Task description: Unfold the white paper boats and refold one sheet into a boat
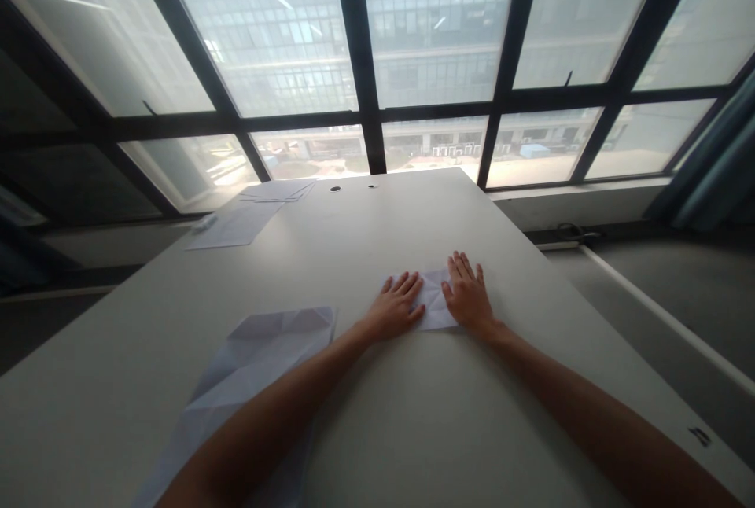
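A small creased sheet of white paper [435, 302] lies flat on the white table. On its left part rests my left hand [396, 307], palm down with the fingers stretched out. Across its right edge lies my right hand [468, 294], also flat, its fingers pointing away from me. Creases run over the bit of paper that shows between the two hands; the rest is hidden under them. Beneath and beside my left forearm is a larger sheet of paper [259, 358] with fold lines, partly covered by the arm.
Several loose paper sheets [239, 223] lie at the table's far left corner. Two small round holes are near the far edge of the table [406, 209]. A small dark object [700, 436] sits near the right edge. Behind stand large windows [436, 36] and a blue curtain [708, 170].
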A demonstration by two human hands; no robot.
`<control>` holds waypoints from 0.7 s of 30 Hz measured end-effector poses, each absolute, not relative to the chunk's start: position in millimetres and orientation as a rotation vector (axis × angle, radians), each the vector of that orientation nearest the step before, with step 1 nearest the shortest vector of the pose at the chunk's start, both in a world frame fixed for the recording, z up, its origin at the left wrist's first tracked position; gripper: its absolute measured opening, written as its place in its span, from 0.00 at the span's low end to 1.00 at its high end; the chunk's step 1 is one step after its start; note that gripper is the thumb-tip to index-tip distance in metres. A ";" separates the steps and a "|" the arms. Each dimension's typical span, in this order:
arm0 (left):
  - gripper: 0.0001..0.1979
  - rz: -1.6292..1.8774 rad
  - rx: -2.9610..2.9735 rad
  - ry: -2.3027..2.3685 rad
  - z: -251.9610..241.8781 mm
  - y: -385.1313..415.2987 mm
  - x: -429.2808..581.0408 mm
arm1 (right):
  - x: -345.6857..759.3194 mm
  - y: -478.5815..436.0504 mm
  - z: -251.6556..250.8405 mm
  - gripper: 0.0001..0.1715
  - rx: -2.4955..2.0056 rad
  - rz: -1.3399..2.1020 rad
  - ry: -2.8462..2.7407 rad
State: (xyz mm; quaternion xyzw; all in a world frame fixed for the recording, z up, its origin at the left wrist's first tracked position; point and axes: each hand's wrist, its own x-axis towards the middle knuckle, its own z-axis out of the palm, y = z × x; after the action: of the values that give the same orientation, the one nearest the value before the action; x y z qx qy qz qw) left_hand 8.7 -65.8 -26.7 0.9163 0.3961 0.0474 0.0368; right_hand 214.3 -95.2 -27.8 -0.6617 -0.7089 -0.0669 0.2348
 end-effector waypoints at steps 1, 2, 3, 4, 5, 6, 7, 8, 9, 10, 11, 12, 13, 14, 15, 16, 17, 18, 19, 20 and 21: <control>0.34 0.145 2.814 1.213 -26.3 -66.0 8.8 | 211.6 -96.5 -24.1 0.33 -1.731 -0.207 -1.980; 0.34 0.146 2.816 1.211 -25.9 -66.2 8.9 | 208.6 -97.7 -21.5 0.33 -1.652 -0.213 -2.019; 0.34 0.147 2.819 1.207 -25.7 -66.3 9.0 | 205.8 -98.6 -20.3 0.33 -1.584 -0.198 -2.064; 0.34 0.151 2.824 1.202 -25.6 -66.5 9.0 | 203.2 -99.1 -20.7 0.33 -1.533 -0.162 -2.114; 0.34 0.157 2.831 1.196 -25.6 -66.6 9.1 | 201.2 -99.2 -22.5 0.33 -1.503 -0.110 -2.163; 0.34 0.165 2.837 1.190 -25.9 -66.6 9.1 | 199.9 -98.8 -25.4 0.34 -1.496 -0.047 -2.207; 0.34 0.171 2.841 1.184 -26.3 -66.7 9.1 | 199.3 -98.1 -28.8 0.34 -1.511 0.017 -2.244; 0.34 0.177 2.844 1.180 -26.8 -66.7 9.2 | 199.4 -97.2 -32.2 0.34 -1.544 0.073 -2.270; 0.34 0.182 2.846 1.179 -27.4 -66.8 9.3 | 200.0 -96.4 -35.1 0.34 -1.586 0.117 -2.286; 0.34 0.185 2.846 1.179 -27.9 -66.9 9.5 | 200.8 -95.7 -37.3 0.34 -1.629 0.147 -2.296; 0.34 0.189 2.847 1.179 -28.4 -67.0 9.6 | 201.7 -95.3 -38.6 0.34 -1.664 0.160 -2.304; 0.33 0.193 2.846 1.180 -28.7 -67.1 9.8 | 202.5 -95.2 -39.1 0.35 -1.690 0.161 -2.311; 0.33 0.197 2.845 1.182 -28.9 -67.3 9.9 | 203.0 -95.5 -38.8 0.35 -1.707 0.154 -2.316; 0.33 0.201 2.842 1.184 -28.8 -67.5 9.9 | 203.3 -96.0 -38.2 0.35 -1.717 0.143 -2.322; 0.33 0.205 2.839 1.184 -28.5 -67.8 10.0 | 203.3 -96.5 -37.4 0.36 -1.725 0.134 -2.326; 0.33 0.209 2.835 1.185 -28.0 -68.0 9.9 | 203.2 -97.0 -36.8 0.36 -1.736 0.128 -2.324; 0.33 0.212 2.832 1.185 -27.5 -68.3 9.9 | 203.1 -97.4 -36.4 0.36 -1.750 0.126 -2.318; 0.33 0.212 2.830 1.187 -27.0 -68.5 9.9 | 203.0 -97.6 -36.3 0.37 -1.766 0.128 -2.308; 0.33 0.211 2.828 1.190 -26.5 -68.8 10.0 | 203.0 -97.6 -36.6 0.37 -1.782 0.131 -2.297; 0.33 0.209 2.827 1.194 -26.1 -69.0 10.1 | 203.1 -97.5 -37.1 0.38 -1.798 0.134 -2.287; 0.33 0.206 2.825 1.199 -26.0 -69.2 10.2 | 203.4 -97.3 -37.7 0.38 -1.811 0.135 -2.277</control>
State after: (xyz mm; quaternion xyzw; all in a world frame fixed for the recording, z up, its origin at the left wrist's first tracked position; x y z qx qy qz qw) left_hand 10.2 -69.2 -26.0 0.9180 0.3895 0.0669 0.0327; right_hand 203.4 -97.3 -37.7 -0.6177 -0.7768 0.0460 0.1141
